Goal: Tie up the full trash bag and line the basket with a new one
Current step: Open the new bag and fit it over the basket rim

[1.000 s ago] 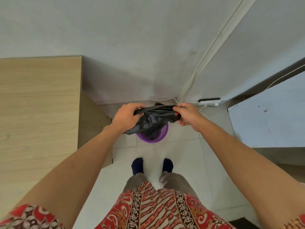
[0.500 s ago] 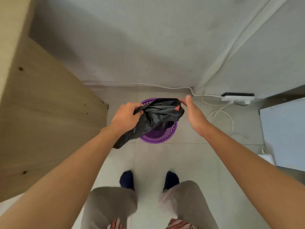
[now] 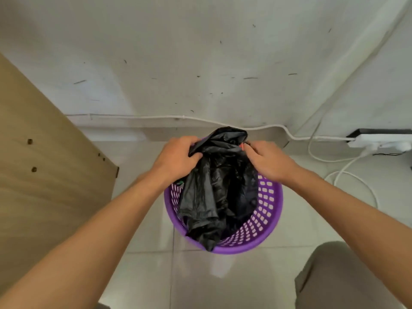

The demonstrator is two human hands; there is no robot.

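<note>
While both hands grip its mouth (crumpled), black bag [image 3: 214, 192] hangs into basket [image 3: 267, 210].

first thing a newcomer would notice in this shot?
The black bag at centre, held over the purple basket on the tiled floor, its lower end hanging inside. The left hand grips its top edge on one side, and the right hand pinches it on the other. A white power strip lies by the wall at right.
</note>
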